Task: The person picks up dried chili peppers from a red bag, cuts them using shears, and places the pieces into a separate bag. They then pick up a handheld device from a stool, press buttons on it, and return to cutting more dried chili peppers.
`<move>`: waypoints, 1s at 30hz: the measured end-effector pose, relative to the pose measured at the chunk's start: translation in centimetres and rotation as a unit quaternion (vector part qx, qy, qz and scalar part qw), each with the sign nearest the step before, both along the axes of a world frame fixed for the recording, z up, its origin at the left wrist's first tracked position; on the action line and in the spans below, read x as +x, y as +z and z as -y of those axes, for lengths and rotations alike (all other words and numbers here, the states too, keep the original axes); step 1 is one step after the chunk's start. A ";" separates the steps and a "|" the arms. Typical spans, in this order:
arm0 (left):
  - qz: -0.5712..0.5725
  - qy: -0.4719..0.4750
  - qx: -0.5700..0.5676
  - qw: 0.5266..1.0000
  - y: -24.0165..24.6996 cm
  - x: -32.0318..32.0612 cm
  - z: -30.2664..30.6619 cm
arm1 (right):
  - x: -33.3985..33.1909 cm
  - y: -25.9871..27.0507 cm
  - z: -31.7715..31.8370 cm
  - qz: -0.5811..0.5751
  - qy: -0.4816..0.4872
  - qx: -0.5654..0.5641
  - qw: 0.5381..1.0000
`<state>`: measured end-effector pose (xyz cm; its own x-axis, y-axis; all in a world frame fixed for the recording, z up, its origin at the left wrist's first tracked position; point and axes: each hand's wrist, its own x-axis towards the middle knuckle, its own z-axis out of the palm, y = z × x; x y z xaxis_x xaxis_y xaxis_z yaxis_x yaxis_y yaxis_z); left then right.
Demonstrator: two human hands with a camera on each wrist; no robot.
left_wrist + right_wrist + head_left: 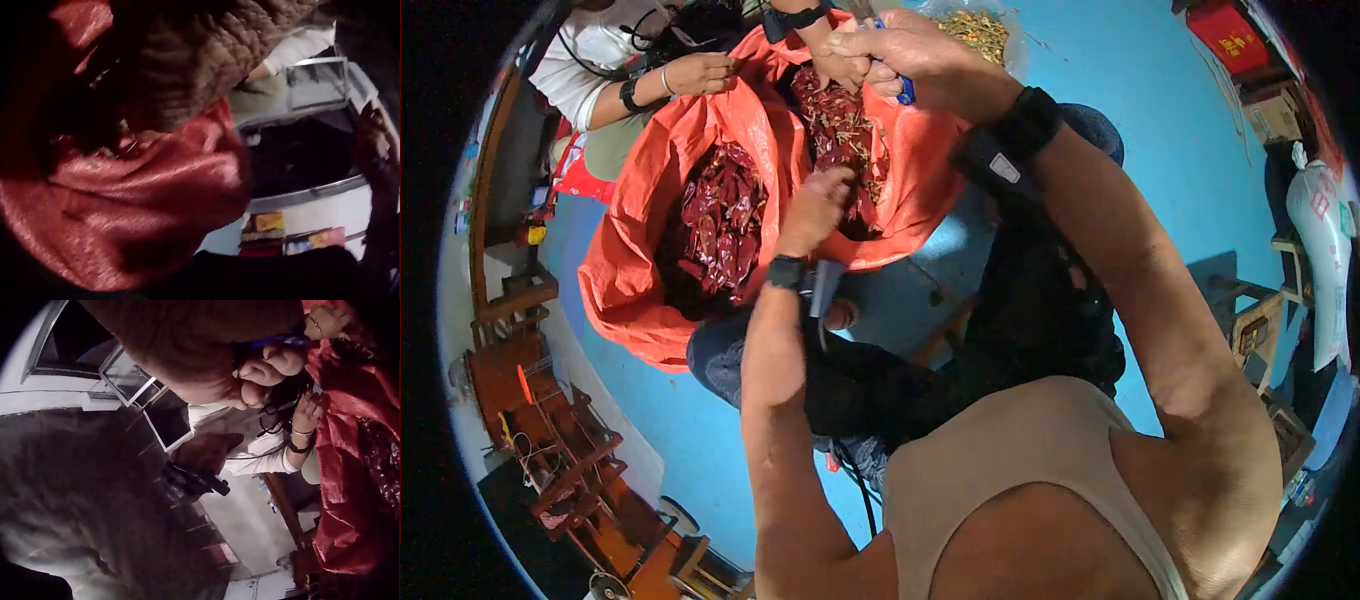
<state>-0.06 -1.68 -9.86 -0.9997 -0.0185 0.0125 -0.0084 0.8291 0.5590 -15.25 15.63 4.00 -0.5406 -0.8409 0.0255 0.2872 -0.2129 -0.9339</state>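
Note:
My left hand [818, 208] reaches into the right-hand part of an orange-red woven sack [925, 185], its curled fingers on dried red chilies [837, 158]. In the left wrist view that hand [194, 62] is dark and close over the sack's folds. My right hand [935, 70] is raised above the sack's far right edge, fingers curled around a blue-handled tool [907, 92] whose working end is hidden. The right wrist view shows its bent fingers [262, 372] with a bit of blue behind them. Stems and broken bits lie among the chilies beyond my left hand.
Another person's hands [700, 74] are at the sack's far side, one reaching in beside my right hand. More dark red chilies [722, 225] fill the left opening. Yellowish stems [975, 38] lie on plastic at the back. Wooden furniture [550, 430] lines the left; a white sack [1315, 240] stands right.

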 end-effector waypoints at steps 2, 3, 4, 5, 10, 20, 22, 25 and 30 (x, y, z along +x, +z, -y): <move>0.144 -0.013 -0.060 0.988 -2.5 -0.4 -2.5 | 0.3 0.2 -0.3 -0.044 -0.023 0.033 0.998; 0.190 -0.012 -0.108 0.976 -3.3 -0.4 -3.2 | 0.3 0.2 -0.4 -0.045 -0.025 0.034 0.998; 0.188 -0.013 -0.108 0.976 -5.0 -0.3 -3.1 | 0.3 0.1 -0.5 -0.056 -0.021 0.031 0.998; 0.157 -0.009 -0.122 0.980 -6.5 -0.3 -3.1 | 0.2 0.0 -0.6 -0.067 -0.017 0.029 0.997; 0.071 0.088 0.013 0.993 -3.6 -1.6 -2.2 | -0.4 -0.4 -0.5 -0.080 -0.049 0.063 0.994; -0.064 0.197 0.742 0.638 10.0 -1.3 1.3 | 1.6 -2.9 2.4 -0.252 -0.055 0.083 0.963; -0.079 0.182 0.754 0.627 10.0 -1.0 1.6 | 2.8 -3.3 3.1 -0.253 -0.037 0.017 0.967; -0.097 0.168 0.766 0.613 10.4 -1.2 1.0 | 4.0 -2.8 3.6 -0.366 -0.067 0.012 0.928; -0.122 0.212 0.753 0.611 10.8 -1.1 0.6 | 5.1 -1.6 4.2 -0.357 -0.128 0.052 0.924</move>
<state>-1.19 -2.32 0.92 -0.8724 -0.4501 -0.1906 0.1922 -0.6744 0.7129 -10.13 11.43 2.41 -0.5991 -0.7059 0.3779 -0.4563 -0.0869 -0.8856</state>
